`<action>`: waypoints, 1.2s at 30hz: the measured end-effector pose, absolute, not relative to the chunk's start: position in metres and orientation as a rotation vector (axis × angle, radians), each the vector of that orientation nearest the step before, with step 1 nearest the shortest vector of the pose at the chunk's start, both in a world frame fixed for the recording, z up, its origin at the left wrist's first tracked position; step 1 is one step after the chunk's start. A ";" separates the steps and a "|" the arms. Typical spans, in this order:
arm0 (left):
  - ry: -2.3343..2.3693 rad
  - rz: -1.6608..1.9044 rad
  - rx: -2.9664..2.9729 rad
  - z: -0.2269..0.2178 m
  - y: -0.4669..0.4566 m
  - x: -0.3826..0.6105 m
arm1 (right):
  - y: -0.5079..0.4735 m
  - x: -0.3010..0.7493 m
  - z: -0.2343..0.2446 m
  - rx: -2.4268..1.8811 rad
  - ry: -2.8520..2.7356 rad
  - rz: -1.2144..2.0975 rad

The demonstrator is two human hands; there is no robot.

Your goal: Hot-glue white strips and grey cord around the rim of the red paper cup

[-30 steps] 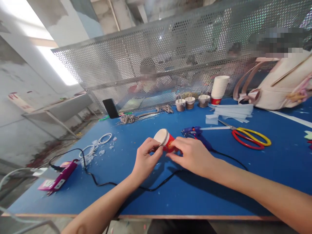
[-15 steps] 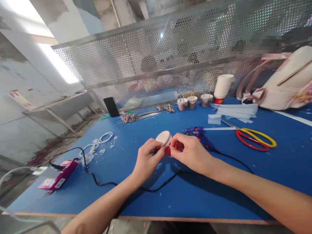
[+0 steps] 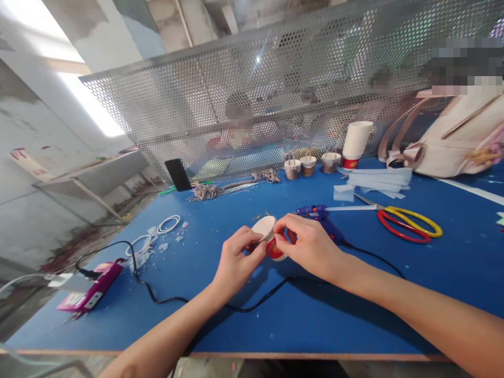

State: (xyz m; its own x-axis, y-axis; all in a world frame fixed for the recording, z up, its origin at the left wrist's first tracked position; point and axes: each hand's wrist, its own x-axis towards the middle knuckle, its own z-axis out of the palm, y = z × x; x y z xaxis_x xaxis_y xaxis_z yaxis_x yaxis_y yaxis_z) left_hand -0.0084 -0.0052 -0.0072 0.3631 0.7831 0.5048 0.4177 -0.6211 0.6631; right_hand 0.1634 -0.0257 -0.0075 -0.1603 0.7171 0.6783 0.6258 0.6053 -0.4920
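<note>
A small red paper cup (image 3: pixel 266 234) with a white base lies on its side between my hands, just above the blue table (image 3: pixel 275 315). My left hand (image 3: pixel 235 260) pinches its white base rim from the left. My right hand (image 3: pixel 311 245) grips the red side from the right, fingers curled over it. A blue glue gun (image 3: pixel 319 214) lies right behind my right hand, its black cord running under my right forearm.
Red and yellow scissors (image 3: pixel 409 223) lie at right, beside white paper strips (image 3: pixel 376 180). A stack of paper cups (image 3: pixel 355 143) and three wrapped cups (image 3: pixel 309 165) stand by the perforated metal screen. A pink power strip (image 3: pixel 88 291), white rings, twine, a phone and a bag are around.
The cup has turned in my hands and dropped slightly toward me. My right fingers have shifted further over its red side. The view wobbled a little.
</note>
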 end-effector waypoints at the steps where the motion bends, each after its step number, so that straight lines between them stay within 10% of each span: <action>1: 1.042 1.158 2.208 -0.007 -0.005 -0.008 | -0.026 0.163 -0.007 -1.090 -1.860 0.119; 36: 0.993 0.938 2.495 0.003 0.009 -0.019 | -0.023 0.162 -0.011 -1.352 -2.060 0.162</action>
State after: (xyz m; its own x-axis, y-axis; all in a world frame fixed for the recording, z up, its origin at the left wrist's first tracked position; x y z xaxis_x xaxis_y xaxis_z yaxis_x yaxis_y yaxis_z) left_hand -0.0188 0.0090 0.0034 0.5488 0.6955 0.4637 0.5024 -0.7178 0.4820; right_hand 0.1625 -0.0232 -0.0110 -0.2481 0.8548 0.4558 0.7732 0.4582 -0.4384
